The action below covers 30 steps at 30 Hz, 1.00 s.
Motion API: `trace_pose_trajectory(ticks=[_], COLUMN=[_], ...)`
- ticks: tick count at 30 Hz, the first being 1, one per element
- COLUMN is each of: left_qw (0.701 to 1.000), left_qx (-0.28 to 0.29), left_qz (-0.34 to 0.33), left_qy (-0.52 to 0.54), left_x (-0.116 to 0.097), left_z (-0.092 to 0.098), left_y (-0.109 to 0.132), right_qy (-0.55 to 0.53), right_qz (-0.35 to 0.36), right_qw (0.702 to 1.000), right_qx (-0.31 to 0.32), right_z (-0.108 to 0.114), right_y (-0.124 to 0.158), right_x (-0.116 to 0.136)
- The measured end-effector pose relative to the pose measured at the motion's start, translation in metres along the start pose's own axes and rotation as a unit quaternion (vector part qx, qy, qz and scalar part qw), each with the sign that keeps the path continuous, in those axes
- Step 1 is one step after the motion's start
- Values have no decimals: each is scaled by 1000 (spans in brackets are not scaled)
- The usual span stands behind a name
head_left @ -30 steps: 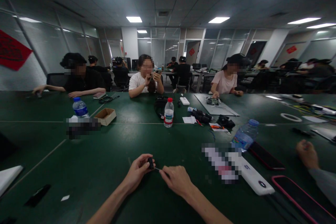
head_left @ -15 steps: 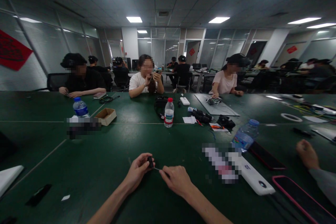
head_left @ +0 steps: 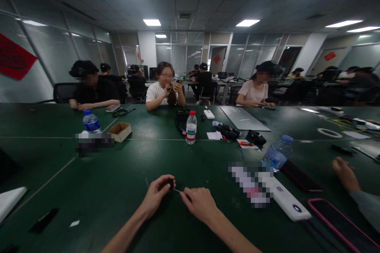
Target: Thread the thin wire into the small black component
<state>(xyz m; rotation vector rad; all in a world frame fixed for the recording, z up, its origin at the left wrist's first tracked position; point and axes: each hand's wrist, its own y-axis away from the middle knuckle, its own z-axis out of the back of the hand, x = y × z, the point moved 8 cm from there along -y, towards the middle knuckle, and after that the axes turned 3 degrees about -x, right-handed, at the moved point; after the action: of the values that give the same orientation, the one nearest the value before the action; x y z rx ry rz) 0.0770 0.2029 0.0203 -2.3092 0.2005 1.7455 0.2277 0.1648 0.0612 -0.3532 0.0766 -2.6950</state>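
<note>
My left hand (head_left: pixel 156 194) is closed round a small black part (head_left: pixel 171 184), pinched between thumb and fingers; most of it is covered and its kind does not show. Opposite it, my right hand (head_left: pixel 199 204) is closed on a thin metal rod (head_left: pixel 176 191), whose handle is hidden by the fingers. The rod points left, and its tip reaches the black part or lies very near it; I cannot tell whether they touch. Both hands are just above the dark green table (head_left: pixel 127 174).
A red-capped bottle (head_left: pixel 191 128) stands ahead, with an open cardboard box (head_left: pixel 119 132) to its left. On the right lie a tilted blue-capped bottle (head_left: pixel 277 153), a white device (head_left: pixel 286 197) and a red-edged phone (head_left: pixel 341 225). Another person's hand (head_left: pixel 346 174) rests beyond these.
My left hand has dipped slightly and turned the black part, so less of it shows. Across the table, a person has drawn a small device off the grey board towards themselves.
</note>
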Motion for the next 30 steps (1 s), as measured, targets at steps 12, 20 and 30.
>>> trace_pose_trajectory(ticks=[12,20,30], left_qw=[999,997,992], left_qx=[-20,51,-24], left_qz=[37,39,62], left_qy=[34,-31,103], left_x=[5,0,19], left_z=[2,-16,5], left_y=[0,5,-1], right_qy=[-23,-128,-43], right_qz=[-2,-90,9], right_qw=[1000,984,999], right_qx=[-7,-90,-11], right_z=[-3,3,-2], right_y=[0,-9,-3], right_x=[-3,-34,-8])
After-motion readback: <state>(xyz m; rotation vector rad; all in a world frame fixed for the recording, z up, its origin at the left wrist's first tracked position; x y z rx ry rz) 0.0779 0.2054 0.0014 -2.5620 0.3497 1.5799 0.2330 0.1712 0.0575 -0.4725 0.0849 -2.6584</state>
